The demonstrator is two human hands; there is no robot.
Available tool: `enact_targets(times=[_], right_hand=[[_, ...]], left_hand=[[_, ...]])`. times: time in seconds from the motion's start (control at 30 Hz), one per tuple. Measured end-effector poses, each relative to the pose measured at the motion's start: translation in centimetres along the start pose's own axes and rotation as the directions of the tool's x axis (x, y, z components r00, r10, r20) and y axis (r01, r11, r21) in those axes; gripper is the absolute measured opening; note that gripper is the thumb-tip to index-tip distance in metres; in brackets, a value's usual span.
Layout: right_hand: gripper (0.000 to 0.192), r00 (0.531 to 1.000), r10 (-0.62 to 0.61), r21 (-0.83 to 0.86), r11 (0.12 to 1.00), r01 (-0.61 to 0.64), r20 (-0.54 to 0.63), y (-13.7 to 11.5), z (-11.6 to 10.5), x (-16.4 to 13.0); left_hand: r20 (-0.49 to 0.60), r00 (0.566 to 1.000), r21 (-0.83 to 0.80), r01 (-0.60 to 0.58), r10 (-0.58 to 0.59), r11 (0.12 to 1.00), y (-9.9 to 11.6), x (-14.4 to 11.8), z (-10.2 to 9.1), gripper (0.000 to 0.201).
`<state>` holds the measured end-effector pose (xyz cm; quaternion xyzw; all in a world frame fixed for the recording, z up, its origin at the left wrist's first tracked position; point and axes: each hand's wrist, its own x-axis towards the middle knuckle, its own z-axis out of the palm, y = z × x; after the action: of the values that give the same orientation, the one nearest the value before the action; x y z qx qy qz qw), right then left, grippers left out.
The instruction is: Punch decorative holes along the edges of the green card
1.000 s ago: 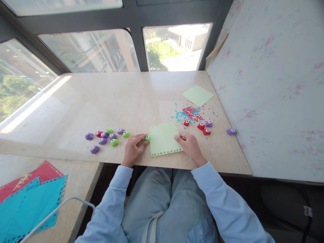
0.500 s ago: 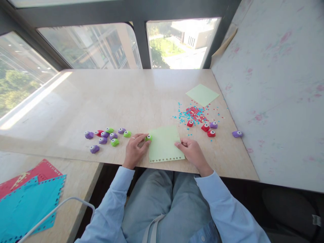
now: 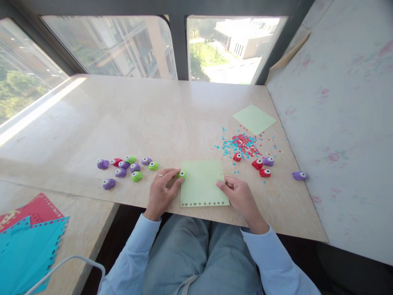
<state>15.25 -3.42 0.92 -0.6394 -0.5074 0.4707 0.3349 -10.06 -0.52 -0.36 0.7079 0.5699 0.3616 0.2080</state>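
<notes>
My left grip is closed on the green punch; the pale green sheet lies between it and my right grip, which pinches the sheet's right edge. Sheet's likely light, floppy, tearable: hold margins. Punch probably stiff: take its sides. Left grip partly hides it; can't tell whether paper's inside.
</notes>
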Motion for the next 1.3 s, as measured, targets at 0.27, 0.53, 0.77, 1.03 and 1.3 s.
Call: enact_targets(times=[0.27,0.53,0.77,1.03,1.3], right_hand=[[0.039,0.996,0.069,0.031,0.997,-0.071,0.063,0.2,-0.4,-0.2],[0.039,0.991,0.107,0.061,0.992,-0.112,0.08,-0.1,-0.6,-0.3],[0.043,0.991,0.107,0.058,0.992,-0.112,0.076,-0.1,-0.5,-0.2],[0.038,0.997,0.058,0.077,0.995,-0.063,0.06,0.2,-0.2,0.1],[0.039,1.0,-0.012,0.002,1.0,0.012,0.026,-0.2,-0.1,0.1]], left_hand=[[-0.005,1.0,0.006,0.003,-0.003,1.0,0.2,0.1,0.0,0.024],[-0.005,1.0,0.004,0.002,-0.002,1.0,0.4,0.1,0.1,0.023],[-0.013,0.999,-0.031,0.038,-0.038,0.999,0.1,0.0,0.3,0.036],[-0.042,0.971,-0.297,0.214,-0.237,0.931,0.7,0.5,-0.9,0.036],[0.473,0.751,-0.11,0.569,-0.461,0.815,0.8,5.6,-3.7,0.049]])
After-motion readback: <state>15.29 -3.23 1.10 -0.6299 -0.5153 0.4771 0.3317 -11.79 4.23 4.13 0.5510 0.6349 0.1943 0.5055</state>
